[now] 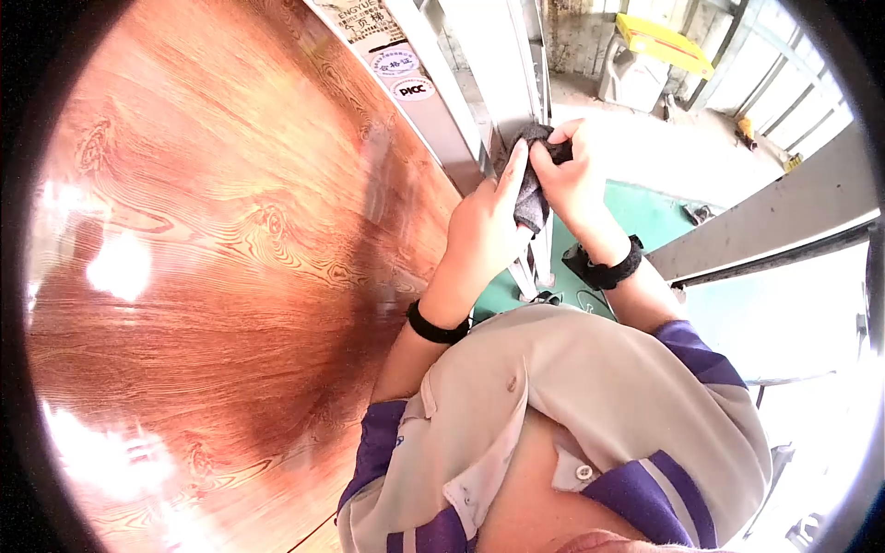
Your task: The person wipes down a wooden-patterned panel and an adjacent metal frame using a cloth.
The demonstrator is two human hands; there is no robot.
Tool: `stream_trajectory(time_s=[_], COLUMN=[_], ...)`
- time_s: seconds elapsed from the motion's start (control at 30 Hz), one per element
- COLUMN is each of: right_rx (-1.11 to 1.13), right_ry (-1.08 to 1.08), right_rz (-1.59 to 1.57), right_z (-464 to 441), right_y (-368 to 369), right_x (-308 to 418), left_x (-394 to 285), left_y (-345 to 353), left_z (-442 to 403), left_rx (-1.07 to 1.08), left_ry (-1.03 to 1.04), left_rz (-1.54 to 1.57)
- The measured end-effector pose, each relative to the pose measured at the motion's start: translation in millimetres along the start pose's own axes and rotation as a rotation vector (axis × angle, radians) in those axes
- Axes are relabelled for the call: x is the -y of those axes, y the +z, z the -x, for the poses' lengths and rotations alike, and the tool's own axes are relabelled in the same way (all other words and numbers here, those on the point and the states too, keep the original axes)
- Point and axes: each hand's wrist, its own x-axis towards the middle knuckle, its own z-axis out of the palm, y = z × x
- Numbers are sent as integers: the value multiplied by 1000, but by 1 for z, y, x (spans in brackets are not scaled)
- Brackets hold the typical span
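Observation:
Both hands are at a dark grey cloth [532, 205], bunched up against the metal rails of a ladder [513, 69]. My left hand [487, 221] is closed on the cloth's left side, with one finger stretched up along it. From the right, my right hand [573, 180] pinches the upper part of the cloth between thumb and fingers. The cloth's lower end hangs between the hands. Part of the ladder rail is hidden behind the hands and cloth.
A glossy wood-grain panel [221, 240] fills the left side. Stickers [412, 89] mark the ladder's side rail. A yellow box [664, 46] rests on a whitish jug [631, 78] at the back right. A grey metal beam [774, 207] slants across the right, above green floor [636, 207].

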Motion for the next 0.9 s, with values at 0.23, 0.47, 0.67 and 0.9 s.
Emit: stream_trajectory(time_s=[0.23,0.47,0.67,0.9], right_rx=[24,5,49,56], right_ry=[-54,-43,-11,70], right_rz=[-79,-53,-156,-55], right_z=[-24,-8,-29,9], right_y=[0,-1,-1,5], right_x=[23,7,25,-11], left_x=[-8,-4,-8,5], left_y=[-14,2,-9,19], left_z=[-14,-2,-19,9], left_rx=[-107,-31,-159,6], left_ry=[26,-45,40,-76], left_rz=[46,27,65,82])
